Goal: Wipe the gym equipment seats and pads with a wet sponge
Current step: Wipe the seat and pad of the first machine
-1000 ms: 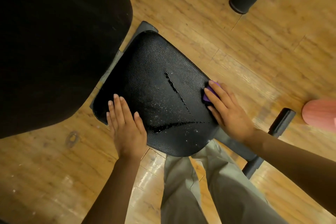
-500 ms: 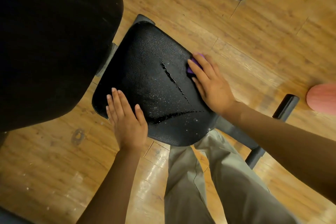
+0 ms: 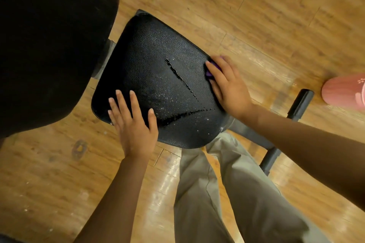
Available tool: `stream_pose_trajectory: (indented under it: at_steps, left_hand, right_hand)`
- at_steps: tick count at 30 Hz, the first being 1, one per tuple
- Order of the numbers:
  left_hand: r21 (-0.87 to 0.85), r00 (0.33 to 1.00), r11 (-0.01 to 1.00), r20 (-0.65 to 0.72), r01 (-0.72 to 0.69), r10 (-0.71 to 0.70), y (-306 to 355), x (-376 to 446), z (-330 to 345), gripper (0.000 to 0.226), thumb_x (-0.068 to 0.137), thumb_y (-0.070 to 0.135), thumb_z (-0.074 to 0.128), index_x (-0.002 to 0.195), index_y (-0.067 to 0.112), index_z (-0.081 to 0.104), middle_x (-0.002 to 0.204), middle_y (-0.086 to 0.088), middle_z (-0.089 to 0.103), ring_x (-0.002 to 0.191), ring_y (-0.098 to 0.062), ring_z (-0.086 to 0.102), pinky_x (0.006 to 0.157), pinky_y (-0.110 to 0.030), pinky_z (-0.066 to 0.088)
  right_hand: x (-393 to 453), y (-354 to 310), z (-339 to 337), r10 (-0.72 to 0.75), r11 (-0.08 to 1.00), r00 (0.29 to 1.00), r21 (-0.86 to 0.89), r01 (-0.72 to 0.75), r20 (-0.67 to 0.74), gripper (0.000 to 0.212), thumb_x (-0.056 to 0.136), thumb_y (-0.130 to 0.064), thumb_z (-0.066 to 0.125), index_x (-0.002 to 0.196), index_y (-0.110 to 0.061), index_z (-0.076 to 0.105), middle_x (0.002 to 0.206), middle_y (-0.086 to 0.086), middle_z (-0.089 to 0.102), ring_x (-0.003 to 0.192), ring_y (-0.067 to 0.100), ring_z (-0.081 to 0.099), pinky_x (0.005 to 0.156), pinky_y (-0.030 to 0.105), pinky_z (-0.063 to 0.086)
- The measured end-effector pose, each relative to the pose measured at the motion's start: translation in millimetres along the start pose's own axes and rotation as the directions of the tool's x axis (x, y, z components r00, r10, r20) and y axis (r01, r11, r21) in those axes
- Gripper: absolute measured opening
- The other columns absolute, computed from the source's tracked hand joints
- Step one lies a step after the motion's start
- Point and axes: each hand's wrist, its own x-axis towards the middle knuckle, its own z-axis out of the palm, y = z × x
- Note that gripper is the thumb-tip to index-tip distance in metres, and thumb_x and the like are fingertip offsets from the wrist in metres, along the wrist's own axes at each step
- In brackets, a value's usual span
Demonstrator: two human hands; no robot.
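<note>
Black, purple, amber and pink

The seat is pebbled black with glossy wet streaks; the sponge at its 3 o'clock edge is purple; floor amber wood-grain planks; trousers khaki; a pink flower-marked object at 3 o'clock.

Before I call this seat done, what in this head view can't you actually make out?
- Purple sponge: mostly covered by the right hand; its shape and wetness are unclear.
- Seat under the left hand: covered, so whether it was wiped is unknown.
- Large black pad: too dark for surface detail, cut off by the left and top edges.
- Pink object: cut off by the right edge.
</note>
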Motion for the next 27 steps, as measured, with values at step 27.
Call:
stream_pose_trajectory:
  at_steps: [27]
  left_hand:
    - [-0.133, 0.996, 0.990, -0.079, 0.040, -0.051, 2.0, -1.1, 8.9, 0.062, 0.100, 0.035, 0.045, 0.153, 0.007, 0.032, 0.163, -0.020, 0.016, 0.151, -0.041, 0.007, 0.121, -0.050, 0.003]
  right_hand:
    - [47.1, -48.5, 22.2, -0.063, 0.998, 0.996, 0.005, 0.064, -0.060, 0.038, 0.100, -0.017, 0.050, 0.135, -0.004, 0.057, 0.146, 0.015, 0.050, 0.135, 0.040, 0.042, 0.113, 0.050, 0.037]
